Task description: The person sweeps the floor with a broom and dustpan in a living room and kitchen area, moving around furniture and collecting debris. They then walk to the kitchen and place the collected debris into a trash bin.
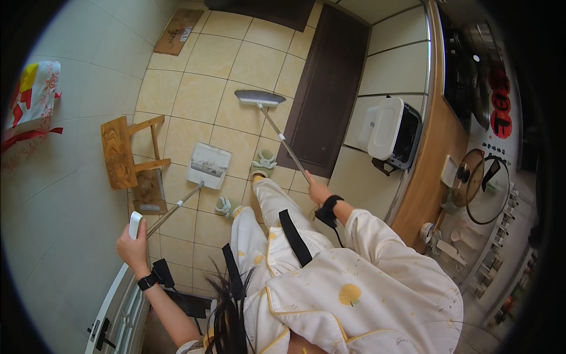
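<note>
My left hand [132, 248] is closed around the white-tipped handle of a long-handled dustpan [207, 180]. The white pan lies on the tiled floor with dark debris around its grey comb teeth. In my right hand [319, 191] is the metal pole of a broom [260, 98]. Its white head with grey bristles rests on the floor tiles, ahead of my feet and apart from the dustpan. Green slippers [264, 161] are on my feet, between the two tools.
A wooden folding stool [120, 152] stands by the left wall, with flattened cardboard [149, 190] beside it. More cardboard [179, 32] lies farther off. A dark mat [329, 84] runs along the cabinets, where a lidded bin [409, 132] hangs below the wooden counter edge [413, 199]. A door [117, 305] is behind my left arm.
</note>
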The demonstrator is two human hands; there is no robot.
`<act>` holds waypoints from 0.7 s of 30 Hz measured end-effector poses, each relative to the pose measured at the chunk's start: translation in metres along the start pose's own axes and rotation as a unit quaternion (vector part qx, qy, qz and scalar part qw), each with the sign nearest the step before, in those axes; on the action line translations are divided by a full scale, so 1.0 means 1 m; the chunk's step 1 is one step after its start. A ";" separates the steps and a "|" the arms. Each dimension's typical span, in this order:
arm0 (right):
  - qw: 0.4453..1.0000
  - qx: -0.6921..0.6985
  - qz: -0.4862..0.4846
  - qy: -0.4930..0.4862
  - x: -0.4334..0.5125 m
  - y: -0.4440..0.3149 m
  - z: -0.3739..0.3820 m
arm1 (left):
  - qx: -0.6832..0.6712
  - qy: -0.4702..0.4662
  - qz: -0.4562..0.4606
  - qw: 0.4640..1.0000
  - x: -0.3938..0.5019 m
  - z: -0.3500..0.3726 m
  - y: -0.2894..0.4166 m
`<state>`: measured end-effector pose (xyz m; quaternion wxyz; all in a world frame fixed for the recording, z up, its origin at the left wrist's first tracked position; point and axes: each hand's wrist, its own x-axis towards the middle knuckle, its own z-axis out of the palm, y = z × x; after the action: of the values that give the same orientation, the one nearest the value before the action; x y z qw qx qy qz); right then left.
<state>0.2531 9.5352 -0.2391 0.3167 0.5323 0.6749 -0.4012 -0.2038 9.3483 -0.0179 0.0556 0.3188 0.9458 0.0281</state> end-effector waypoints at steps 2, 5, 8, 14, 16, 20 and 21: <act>0.999 -0.028 -0.010 0.041 0.032 -0.020 -0.022 | -0.002 0.000 0.005 1.000 0.000 0.001 0.001; 0.996 0.034 -0.008 0.084 0.075 -0.057 -0.072 | -0.002 -0.012 0.003 1.000 0.000 0.001 0.005; 0.975 0.201 -0.019 0.090 0.063 -0.062 -0.120 | -0.008 -0.010 0.016 1.000 -0.004 -0.001 0.007; 0.960 0.262 -0.020 0.102 0.059 -0.039 -0.169 | 0.002 0.000 0.002 1.000 -0.012 0.001 0.004; 0.963 0.252 -0.013 0.096 0.072 -0.037 -0.158 | 0.001 0.003 -0.001 1.000 -0.013 0.001 0.003; 0.949 0.314 -0.011 -0.030 0.049 -0.038 -0.084 | -0.027 0.017 0.015 0.999 -0.014 -0.002 0.008; 0.978 0.206 -0.006 -0.020 0.029 -0.040 -0.058 | -0.019 0.017 0.007 1.000 -0.012 -0.003 0.011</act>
<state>0.2077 9.5952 -0.2286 0.2111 0.5739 0.5744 -0.5443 -0.1879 9.3492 -0.0133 0.0450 0.3241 0.9435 0.0522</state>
